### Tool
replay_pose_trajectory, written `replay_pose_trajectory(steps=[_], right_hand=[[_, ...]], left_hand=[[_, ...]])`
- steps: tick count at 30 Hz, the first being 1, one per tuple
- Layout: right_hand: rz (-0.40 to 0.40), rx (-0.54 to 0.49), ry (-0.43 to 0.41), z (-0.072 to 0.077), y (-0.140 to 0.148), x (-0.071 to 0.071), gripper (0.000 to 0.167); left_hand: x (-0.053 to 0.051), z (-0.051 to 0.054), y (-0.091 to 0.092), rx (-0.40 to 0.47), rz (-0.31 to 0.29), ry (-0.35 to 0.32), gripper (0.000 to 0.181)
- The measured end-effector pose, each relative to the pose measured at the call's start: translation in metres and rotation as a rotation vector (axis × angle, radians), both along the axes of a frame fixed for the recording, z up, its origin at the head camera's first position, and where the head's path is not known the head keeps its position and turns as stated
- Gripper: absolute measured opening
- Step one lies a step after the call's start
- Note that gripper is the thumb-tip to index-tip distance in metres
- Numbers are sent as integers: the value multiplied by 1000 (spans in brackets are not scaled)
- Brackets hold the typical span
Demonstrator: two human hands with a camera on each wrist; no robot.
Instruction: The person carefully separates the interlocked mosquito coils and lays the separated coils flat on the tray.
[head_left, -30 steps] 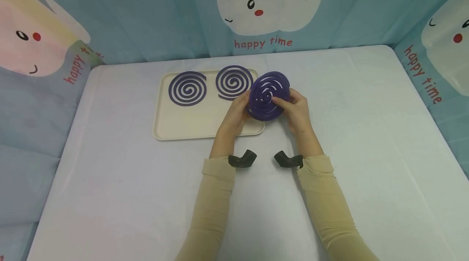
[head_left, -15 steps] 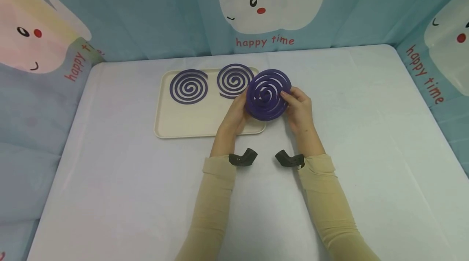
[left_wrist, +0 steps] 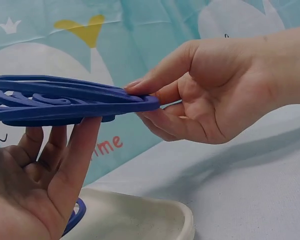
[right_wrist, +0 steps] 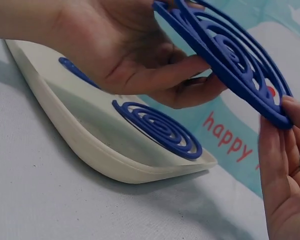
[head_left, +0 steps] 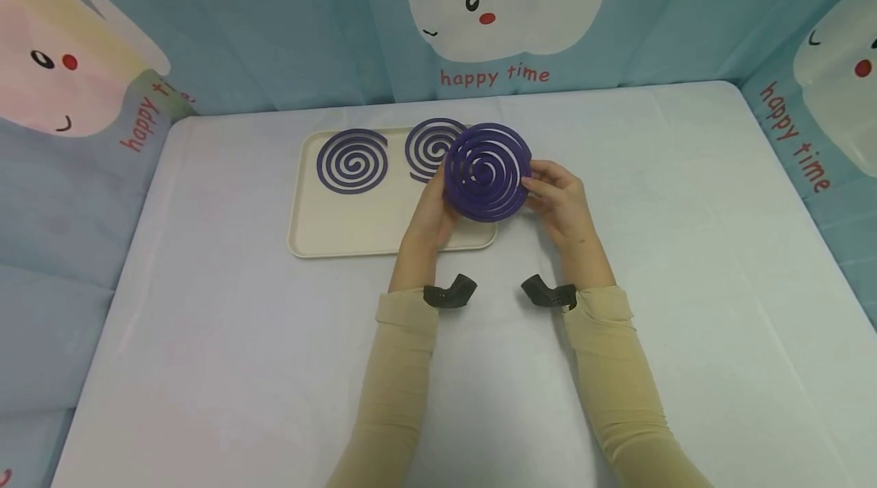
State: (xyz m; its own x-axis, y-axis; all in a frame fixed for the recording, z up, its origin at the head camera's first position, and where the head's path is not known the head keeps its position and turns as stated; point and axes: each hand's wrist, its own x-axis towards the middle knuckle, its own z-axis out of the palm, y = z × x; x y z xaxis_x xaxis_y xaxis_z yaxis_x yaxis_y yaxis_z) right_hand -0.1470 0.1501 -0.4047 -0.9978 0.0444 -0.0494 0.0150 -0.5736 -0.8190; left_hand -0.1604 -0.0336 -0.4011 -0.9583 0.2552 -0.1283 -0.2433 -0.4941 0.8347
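Observation:
A purple mosquito coil [head_left: 483,173] is held above the right side of the cream tray [head_left: 336,233]. It looks blue in both wrist views, where its rings show in layers slightly apart, like a nested pair; whether it is one or two I cannot tell. My left hand [head_left: 430,212] holds it from the left, fingers beneath. At the opposite edge my right hand [head_left: 563,202] pinches the rim between thumb and fingers, clearest in the left wrist view. On the tray lie a left coil [head_left: 354,164] and a right coil [right_wrist: 157,125], the latter partly covered by the held one in the head view.
The tray stands on a white-covered table [head_left: 240,336] near its back edge. A blue curtain [head_left: 288,31] printed with whales hangs behind and at the sides. A black wrist mount [head_left: 452,291] sits at the left cuff, another mount [head_left: 548,291] at the right.
The held coil has shifted left and turned flatter toward the head camera, now overlapping the right tray coil. My right thumb has slid from near its centre out to the rim.

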Motion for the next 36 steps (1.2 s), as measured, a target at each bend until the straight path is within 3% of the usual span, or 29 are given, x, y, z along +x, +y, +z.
replay_pose_trajectory(steps=[9, 17, 20, 26, 31, 36], right_hand=[[-111, 35, 32, 5, -3, -3, 40], [-9, 52, 40, 8, -3, -1, 36], [-3, 83, 48, 8, -2, -2, 33], [-2, 182, 82, 10, 5, -1, 34], [-18, 237, 53, 7, 8, 1, 34], [-100, 214, 18, 6, 5, 0, 28]], left_hand=[[-3, 1, 0, 6, -7, -2, 34], [-3, 2, -1, 19, 45, -61, 30], [-3, 1, -3, -6, -15, -46, 30], [-2, -2, -5, -87, -223, 25, 35], [-1, -2, -6, -137, -238, -63, 36], [-3, -3, -7, -94, -230, -97, 45]])
